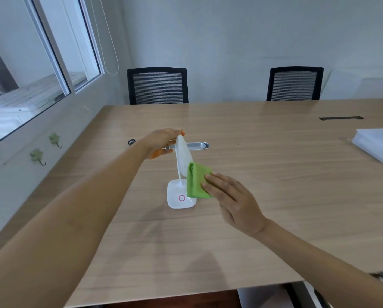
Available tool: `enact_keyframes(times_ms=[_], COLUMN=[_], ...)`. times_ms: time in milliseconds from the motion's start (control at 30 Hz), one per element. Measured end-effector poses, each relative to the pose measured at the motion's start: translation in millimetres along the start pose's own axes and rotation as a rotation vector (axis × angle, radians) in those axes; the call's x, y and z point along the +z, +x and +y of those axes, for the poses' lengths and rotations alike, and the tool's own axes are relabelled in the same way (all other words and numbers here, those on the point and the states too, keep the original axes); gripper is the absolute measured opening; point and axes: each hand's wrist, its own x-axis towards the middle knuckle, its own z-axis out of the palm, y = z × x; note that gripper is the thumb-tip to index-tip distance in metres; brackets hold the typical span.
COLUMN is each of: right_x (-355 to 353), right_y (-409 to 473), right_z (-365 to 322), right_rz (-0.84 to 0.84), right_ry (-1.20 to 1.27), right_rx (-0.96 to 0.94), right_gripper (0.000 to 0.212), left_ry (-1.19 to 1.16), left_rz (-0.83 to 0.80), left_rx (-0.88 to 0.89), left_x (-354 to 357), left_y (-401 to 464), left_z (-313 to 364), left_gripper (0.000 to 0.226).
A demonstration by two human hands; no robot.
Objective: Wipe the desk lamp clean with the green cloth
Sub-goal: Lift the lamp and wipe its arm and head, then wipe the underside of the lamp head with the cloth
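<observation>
Head view. A white desk lamp (181, 174) stands near the middle of a long wood-grain table (275, 174); its square base (175, 197), marked with a pink ring (181, 198), rests flat on the tabletop, and its thin stem rises from the base's far edge to an oval head (182, 156) tilted edge-on toward the camera. The left hand (161, 142), reaching in from 8 o'clock, is closed on the top end of the lamp head, fingers over the tip and thumb beneath. The right hand (232, 201), entering from 4 o'clock, presses a folded green cloth (197, 181) with extended fingers against the lower right side of the lamp head, just above the base; the thumb is hidden behind the cloth, so the exact hold cannot be told. The two hands are apart, one at each end of the lamp head. Beyond the lamp, at 12 o'clock, a metal cable grommet (197, 145) is set into the table. At 3 o'clock a stack of white sheets (377, 145) lies at the table's right edge, with a dark slot cover (341, 118) just beyond it. Two black mesh chairs stand at the far side, one at 12 o'clock (157, 85) and one at 1 o'clock (295, 84). A window (30, 63) occupies the wall at 10 o'clock, with two green hooks (46, 147) fixed below it.
</observation>
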Motion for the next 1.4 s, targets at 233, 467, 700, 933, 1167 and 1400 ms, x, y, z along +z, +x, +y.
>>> enact_keyframes(times_ms=[233, 467, 700, 933, 1167, 1400], right_x=[23.0, 61.8, 92.2, 124.3, 173.9, 230.0], right_y=[-31.6, -20.5, 20.5, 50.6, 64.8, 95.9], right_z=[20.3, 24.9, 8.4, -7.6, -40.9, -112.4], right_rz=[-0.062, -0.515, -0.633, -0.756, -0.692, -0.628], right_ry=[0.064, 0.366, 0.593, 0.754, 0.974, 1.106], right_rx=[0.276, 0.683, 0.792, 0.758, 0.966, 1.291], right_gripper=[0.037, 0.040, 0.039, 0.039, 0.034, 0.023], left_ry=[-0.042, 0.291, 0.735, 0.362, -0.024, 0.008], left_rz=[0.075, 0.146, -0.243, -0.016, 0.242, 0.619], left_rx=[0.015, -0.085, -0.169, -0.212, -0.375, -0.408], left_x=[1.4, -4.8, 8.4, -38.1, -94.1, -132.1], left_y=[-4.5, -31.5, -68.9, -83.8, -123.4, -158.4], left_z=[-3.0, -65.9, -117.3, -146.0, -183.2, -224.9], left_gripper=[0.042, 0.035, 0.075, 0.022, 0.012, 0.030])
